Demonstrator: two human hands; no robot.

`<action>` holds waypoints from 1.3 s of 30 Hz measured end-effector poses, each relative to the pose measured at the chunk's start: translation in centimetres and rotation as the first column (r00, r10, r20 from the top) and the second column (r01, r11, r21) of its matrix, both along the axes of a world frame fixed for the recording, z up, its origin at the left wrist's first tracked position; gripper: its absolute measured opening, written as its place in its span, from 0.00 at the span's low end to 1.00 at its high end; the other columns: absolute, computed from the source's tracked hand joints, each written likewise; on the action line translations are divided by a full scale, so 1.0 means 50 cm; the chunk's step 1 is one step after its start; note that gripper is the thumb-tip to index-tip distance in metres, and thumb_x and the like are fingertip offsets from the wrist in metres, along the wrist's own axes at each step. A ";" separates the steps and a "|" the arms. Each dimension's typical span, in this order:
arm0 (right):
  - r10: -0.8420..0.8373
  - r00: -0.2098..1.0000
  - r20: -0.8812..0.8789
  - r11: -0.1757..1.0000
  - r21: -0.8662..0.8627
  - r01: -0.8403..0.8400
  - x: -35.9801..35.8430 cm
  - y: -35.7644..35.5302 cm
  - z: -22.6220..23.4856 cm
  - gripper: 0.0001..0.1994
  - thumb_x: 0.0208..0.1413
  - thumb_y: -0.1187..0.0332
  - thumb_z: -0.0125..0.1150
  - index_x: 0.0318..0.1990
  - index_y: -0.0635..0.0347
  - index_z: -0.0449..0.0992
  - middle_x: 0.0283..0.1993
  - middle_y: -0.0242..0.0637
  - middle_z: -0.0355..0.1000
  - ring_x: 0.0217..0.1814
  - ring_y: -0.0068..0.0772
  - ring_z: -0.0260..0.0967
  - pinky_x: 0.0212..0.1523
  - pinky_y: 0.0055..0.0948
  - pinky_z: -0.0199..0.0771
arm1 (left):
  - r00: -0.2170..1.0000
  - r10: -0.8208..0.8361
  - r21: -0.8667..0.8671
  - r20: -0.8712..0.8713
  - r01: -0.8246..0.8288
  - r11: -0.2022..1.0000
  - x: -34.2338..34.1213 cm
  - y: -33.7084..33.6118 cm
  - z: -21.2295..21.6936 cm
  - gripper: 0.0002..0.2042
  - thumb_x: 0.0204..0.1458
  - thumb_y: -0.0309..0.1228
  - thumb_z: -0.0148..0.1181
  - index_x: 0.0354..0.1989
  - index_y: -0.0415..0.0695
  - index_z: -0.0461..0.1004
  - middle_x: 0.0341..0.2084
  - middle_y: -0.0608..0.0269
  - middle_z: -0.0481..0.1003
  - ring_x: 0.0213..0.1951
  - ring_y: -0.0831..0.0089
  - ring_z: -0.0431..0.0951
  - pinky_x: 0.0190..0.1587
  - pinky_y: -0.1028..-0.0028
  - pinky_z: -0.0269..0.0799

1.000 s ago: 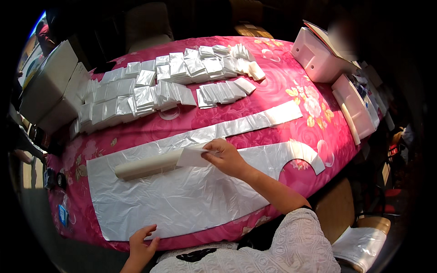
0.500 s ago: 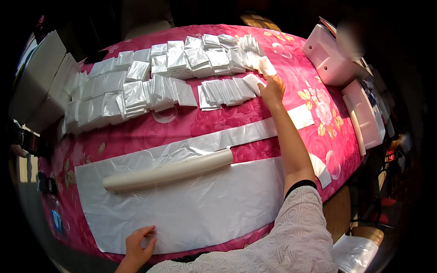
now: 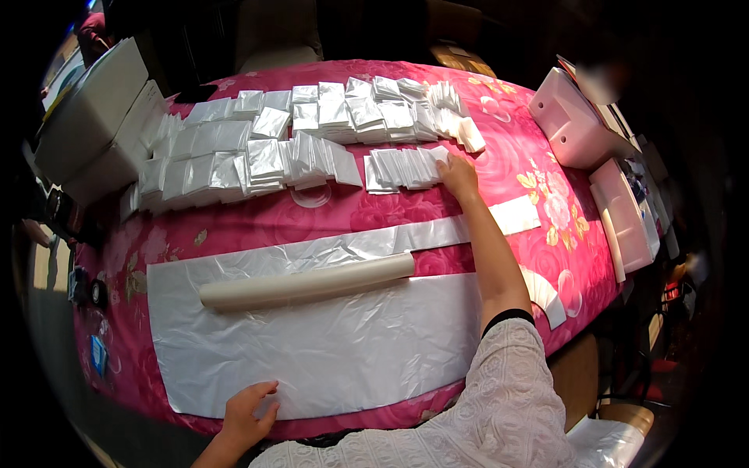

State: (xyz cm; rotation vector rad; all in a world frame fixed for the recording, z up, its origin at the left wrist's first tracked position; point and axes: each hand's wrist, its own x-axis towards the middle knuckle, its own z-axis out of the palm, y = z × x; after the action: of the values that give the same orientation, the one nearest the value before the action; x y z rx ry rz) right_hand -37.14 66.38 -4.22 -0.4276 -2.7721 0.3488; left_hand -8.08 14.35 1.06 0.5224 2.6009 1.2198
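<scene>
My right hand [image 3: 459, 176] reaches forward, its fingers closed at the edge of a folded clear-plastic packet [image 3: 438, 155]. This packet lies against the right end of a short row of similar packets [image 3: 402, 169]. At the front edge of a wide, flat plastic sheet [image 3: 312, 355], my left hand [image 3: 250, 412] rests with thumb and fingers apart, holding nothing. A long off-white tube [image 3: 308, 282] lies across that sheet. Behind it runs a narrow folded plastic strip [image 3: 343, 246], crossed by my right forearm.
Several rows of folded packets [image 3: 335, 117] cover the far side of the pink floral tablecloth [image 3: 374, 214]. White boxes stand at the left [image 3: 97, 101] and right [image 3: 573, 117]. A blue packet [image 3: 97, 355] lies at the left edge; a fanned white stack [image 3: 544, 296] lies right.
My right hand has moved nearer, bringing its packet down against the end of the short row. My left hand stays by the sheet's front edge. The whole view has shifted slightly.
</scene>
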 end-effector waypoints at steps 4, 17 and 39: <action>-0.176 0.970 0.167 0.984 0.056 0.169 0.043 -0.090 0.065 0.25 0.53 0.51 0.50 0.44 0.67 0.72 0.47 0.50 0.70 0.51 0.52 0.64 0.51 0.43 0.63 | 1.000 -0.001 0.045 -0.021 0.002 0.999 -0.001 -0.003 -0.002 0.17 0.40 0.22 0.60 0.43 0.40 0.72 0.36 0.53 0.75 0.37 0.62 0.77 0.40 0.70 0.72; 0.708 0.705 -0.037 0.706 0.069 -0.705 0.366 -0.376 0.062 0.26 0.42 0.66 0.63 0.52 0.61 0.67 0.46 0.44 0.69 0.50 0.44 0.64 0.50 0.37 0.65 | 0.976 -0.132 0.087 -0.175 0.149 0.985 -0.045 0.092 -0.019 0.20 0.43 0.23 0.60 0.47 0.38 0.69 0.43 0.52 0.73 0.43 0.59 0.75 0.42 0.70 0.71; -0.132 0.977 -0.170 0.988 0.058 0.144 0.721 0.176 -0.029 0.15 0.53 0.68 0.49 0.46 0.66 0.72 0.52 0.49 0.67 0.57 0.47 0.62 0.58 0.36 0.59 | 0.823 -0.461 -0.305 -0.332 0.369 0.878 -0.031 0.325 -0.042 0.42 0.39 0.49 0.62 0.62 0.43 0.53 0.64 0.40 0.38 0.64 0.41 0.38 0.62 0.54 0.45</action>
State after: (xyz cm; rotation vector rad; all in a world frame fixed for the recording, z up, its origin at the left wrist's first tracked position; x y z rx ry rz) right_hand -1.09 75.18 -5.65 -0.5443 -2.5678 0.2414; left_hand -9.63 30.61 -1.05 1.3300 2.6695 0.7132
